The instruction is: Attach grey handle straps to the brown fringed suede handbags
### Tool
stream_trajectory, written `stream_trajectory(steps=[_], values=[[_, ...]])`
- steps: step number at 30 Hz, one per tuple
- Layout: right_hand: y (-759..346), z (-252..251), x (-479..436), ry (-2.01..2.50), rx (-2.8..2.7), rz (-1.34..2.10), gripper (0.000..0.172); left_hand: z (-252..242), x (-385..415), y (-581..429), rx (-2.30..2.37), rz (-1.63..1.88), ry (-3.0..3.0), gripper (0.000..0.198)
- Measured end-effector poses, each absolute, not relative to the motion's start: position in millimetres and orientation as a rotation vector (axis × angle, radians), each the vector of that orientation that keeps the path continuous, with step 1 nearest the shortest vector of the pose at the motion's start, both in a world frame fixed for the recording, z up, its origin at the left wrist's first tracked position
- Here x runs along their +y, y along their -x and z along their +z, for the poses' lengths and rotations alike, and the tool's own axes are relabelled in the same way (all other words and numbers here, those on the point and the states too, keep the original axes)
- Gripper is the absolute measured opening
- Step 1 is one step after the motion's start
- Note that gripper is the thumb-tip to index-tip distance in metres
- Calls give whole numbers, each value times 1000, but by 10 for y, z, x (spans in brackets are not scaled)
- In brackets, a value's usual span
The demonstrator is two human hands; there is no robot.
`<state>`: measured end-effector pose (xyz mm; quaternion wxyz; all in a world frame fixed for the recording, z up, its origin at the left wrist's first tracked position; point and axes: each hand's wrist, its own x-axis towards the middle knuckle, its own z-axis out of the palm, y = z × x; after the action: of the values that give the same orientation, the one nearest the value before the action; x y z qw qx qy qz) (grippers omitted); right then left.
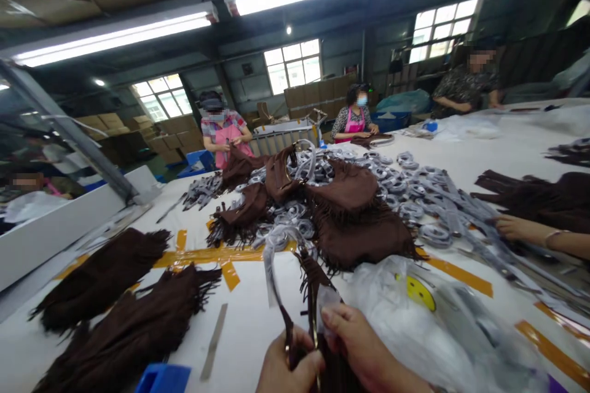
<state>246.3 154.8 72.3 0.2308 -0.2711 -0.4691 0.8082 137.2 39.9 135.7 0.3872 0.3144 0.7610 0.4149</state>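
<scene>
At the bottom middle, my left hand [291, 361] is closed around the dark end of a bag strap [275, 270], close to some gold-coloured metal. The strap arches upward, with pale wrapping on its upper part. Close on its right, my right hand [357, 338] pinches a translucent whitish wrap piece [328, 299] against a brown fringed bag [315, 273]. The bag's lower part is partly hidden by my hands. More brown fringed bags [364, 233] lie just beyond, among coiled straps in pale wrapping [415, 190].
Brown fringed pieces [133, 319] lie left, near a blue object [163, 377]. Clear plastic bags [405, 319] crowd my right side. A co-worker's hand [519, 230] touches straps at the right. Other people work across the white table [244, 313], which has orange tape strips [461, 276].
</scene>
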Motion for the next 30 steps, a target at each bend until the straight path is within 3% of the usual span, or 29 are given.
stream_trajectory(steps=[10, 17, 22, 30], values=[[-2553, 767, 1431, 755, -1429, 2231, 49, 1417, 456, -1476, 1920, 1189, -641, 15], [-2642, 844, 1541, 524, -1716, 2180, 42, 1382, 472, -1456, 1894, 1254, -622, 21], [-2656, 840, 1686, 650, -1521, 2307, 48, 1333, 471, -1455, 1922, 1174, -651, 16], [-2542, 762, 1577, 740, -1429, 2261, 40, 1308, 432, -1424, 1851, 1164, -714, 16]])
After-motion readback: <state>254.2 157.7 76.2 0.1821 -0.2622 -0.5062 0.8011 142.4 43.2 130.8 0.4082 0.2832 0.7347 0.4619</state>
